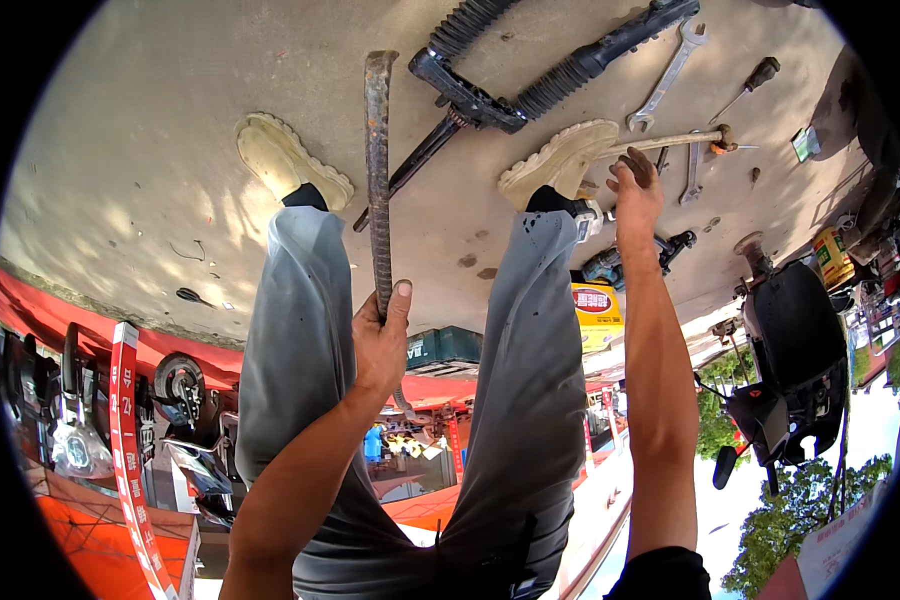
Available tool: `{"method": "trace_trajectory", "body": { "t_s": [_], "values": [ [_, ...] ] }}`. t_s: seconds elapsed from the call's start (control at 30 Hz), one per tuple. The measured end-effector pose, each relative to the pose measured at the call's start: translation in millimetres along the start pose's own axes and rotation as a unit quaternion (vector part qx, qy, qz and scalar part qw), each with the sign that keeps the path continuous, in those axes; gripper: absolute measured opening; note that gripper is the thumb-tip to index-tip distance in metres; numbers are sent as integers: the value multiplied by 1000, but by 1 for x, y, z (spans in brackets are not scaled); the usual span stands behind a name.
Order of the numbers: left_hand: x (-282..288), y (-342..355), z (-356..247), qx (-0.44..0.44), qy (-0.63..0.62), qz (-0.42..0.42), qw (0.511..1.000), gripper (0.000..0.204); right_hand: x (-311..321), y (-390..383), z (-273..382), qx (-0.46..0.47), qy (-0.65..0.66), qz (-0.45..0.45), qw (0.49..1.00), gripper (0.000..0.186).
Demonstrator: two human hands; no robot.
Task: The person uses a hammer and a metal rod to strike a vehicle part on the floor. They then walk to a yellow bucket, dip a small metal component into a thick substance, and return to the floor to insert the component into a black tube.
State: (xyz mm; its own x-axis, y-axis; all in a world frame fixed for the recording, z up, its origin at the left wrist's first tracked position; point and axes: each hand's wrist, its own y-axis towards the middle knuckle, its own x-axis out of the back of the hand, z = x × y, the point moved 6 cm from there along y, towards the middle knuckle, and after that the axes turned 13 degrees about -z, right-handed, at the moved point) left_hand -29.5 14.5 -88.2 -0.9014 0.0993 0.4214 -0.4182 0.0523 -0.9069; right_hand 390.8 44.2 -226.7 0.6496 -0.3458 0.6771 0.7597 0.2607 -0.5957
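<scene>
The left hand point(380, 347) is closed around a ribbed steel bar point(378, 180), which extends between the shoes point(273, 155). The right hand point(637, 200), fingers partly curled, is at the hammer point(678, 141); whether it grips cannot be determined.

A red strip point(130, 470), yellow box point(600, 334) and green box point(454, 347) bear lettering point(591, 299).

- Floor point(170, 120): grey-beige concrete, dark stains point(485, 272), dappled sunlight point(160, 195) at left.
- Red band point(70, 315) borders concrete, lower left.
- Orange panel point(85, 540) near lower-left rim.
- Green trees point(805, 515) against bright sky point(715, 510), lower right.
</scene>
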Motion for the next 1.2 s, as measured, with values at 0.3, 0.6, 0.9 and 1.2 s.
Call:
{"method": "trace_trajectory", "body": {
  "t_s": [0.3,0.6,0.9,1.2],
  "values": [
    [-19,-7,30,-83,201,8,976,55,37,13,-227,-130,-209,39,969,49],
    [-21,19,30,-110,304,-19,946,64,-6,30,-214,-185,-305,10,934,48],
    [-17,31,20,-112,270,-18,956,60,39,22,-264,-32,-363,-65,929,70],
    [0,48,26,-83,216,12,973,59,1,19,-355,-100,-134,97,981,64]
  ]
}}
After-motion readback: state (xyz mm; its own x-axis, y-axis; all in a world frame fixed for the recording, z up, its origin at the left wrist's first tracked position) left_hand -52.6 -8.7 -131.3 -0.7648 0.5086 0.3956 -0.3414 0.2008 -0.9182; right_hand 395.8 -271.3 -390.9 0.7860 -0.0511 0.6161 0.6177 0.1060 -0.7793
